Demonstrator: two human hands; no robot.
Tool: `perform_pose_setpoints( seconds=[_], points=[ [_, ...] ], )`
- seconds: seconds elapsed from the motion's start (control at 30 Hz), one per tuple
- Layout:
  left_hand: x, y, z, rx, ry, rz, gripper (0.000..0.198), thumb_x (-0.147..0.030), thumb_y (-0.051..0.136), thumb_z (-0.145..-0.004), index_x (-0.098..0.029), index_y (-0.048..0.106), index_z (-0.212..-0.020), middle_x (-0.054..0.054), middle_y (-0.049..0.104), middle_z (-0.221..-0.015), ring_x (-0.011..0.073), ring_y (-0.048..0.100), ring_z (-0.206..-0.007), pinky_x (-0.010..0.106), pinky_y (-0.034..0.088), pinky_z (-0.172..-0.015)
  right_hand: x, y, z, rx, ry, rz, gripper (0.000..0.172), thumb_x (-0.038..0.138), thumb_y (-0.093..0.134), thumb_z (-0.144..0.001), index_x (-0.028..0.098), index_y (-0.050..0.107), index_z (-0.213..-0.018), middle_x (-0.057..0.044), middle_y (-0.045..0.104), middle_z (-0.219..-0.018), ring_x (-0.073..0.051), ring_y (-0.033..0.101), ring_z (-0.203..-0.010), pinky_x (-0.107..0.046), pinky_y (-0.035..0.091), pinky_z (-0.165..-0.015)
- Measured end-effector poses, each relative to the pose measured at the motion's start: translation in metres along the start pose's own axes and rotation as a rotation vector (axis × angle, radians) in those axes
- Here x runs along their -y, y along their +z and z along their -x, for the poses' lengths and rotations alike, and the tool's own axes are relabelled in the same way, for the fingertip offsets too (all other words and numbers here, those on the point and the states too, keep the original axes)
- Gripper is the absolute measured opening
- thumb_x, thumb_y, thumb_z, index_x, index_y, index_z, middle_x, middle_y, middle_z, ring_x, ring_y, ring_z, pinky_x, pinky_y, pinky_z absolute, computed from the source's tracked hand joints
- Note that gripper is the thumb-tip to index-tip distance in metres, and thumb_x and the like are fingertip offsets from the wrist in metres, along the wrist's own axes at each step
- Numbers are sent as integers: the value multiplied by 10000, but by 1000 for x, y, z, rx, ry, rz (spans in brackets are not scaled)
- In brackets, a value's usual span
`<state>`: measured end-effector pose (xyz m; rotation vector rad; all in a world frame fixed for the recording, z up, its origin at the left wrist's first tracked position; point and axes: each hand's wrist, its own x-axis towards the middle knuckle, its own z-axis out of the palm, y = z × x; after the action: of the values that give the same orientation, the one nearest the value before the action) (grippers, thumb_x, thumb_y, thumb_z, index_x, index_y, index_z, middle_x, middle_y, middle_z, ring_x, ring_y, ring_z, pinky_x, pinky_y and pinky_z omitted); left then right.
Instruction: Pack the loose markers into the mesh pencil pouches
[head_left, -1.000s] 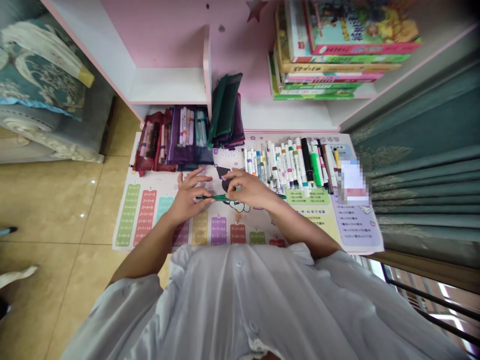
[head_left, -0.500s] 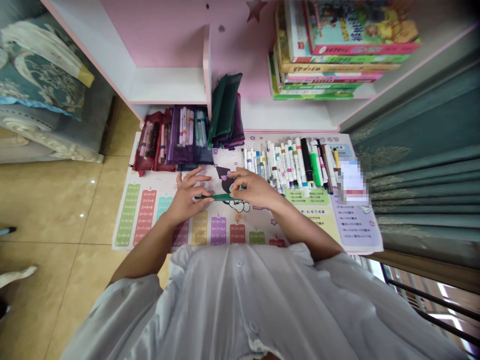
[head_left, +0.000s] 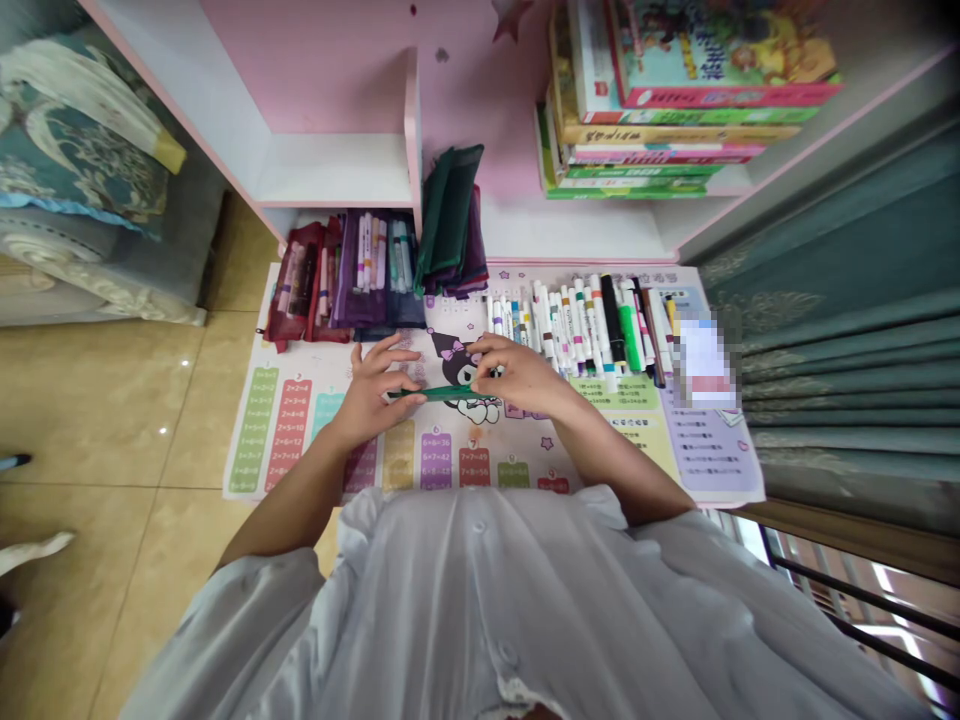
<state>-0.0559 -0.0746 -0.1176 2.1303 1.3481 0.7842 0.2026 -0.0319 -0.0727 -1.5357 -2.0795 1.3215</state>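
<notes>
A dark green zip pouch (head_left: pixel 450 394), seen nearly edge-on as a thin strip, stretches between my two hands above the printed mat. At its left end my left hand (head_left: pixel 375 390) pinches it between thumb and index finger, the other fingers spread. My right hand (head_left: pixel 514 378) is closed on the opposite end with thumb and fingertips. Whether anything is inside the pouch I cannot tell. Just right of my right hand lies a row of markers (head_left: pixel 577 325), mostly white-barrelled.
Red, purple and blue mesh pouches (head_left: pixel 360 270) holding pens lie at the back left. Green mesh pouches (head_left: pixel 450 220) lean against the shelf divider (head_left: pixel 414 130). Stacked books (head_left: pixel 660 130) fill the right shelf. A blurred-out pale object (head_left: pixel 706 365) lies by the mat's (head_left: pixel 712 465) right edge.
My right hand has shifted slightly right along the green pouch, and more of the strip shows between my hands. My left hand stays in place.
</notes>
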Motion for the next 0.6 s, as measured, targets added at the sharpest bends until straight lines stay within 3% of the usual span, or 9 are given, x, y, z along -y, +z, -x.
perform_pose_setpoints(
  seconds=[0.6],
  points=[
    [0,-1,-1,-7,-3,-8,368,-592,640,-866,-255,717,-743,63,695,-1231,301,424,-1419,597,67,-1214,-5,-7,8,-39,5,-55,143,201,700,-745,249,687,-611,-9,649,-1333,-299,404,-1451,-540,324,-1195]
  ],
)
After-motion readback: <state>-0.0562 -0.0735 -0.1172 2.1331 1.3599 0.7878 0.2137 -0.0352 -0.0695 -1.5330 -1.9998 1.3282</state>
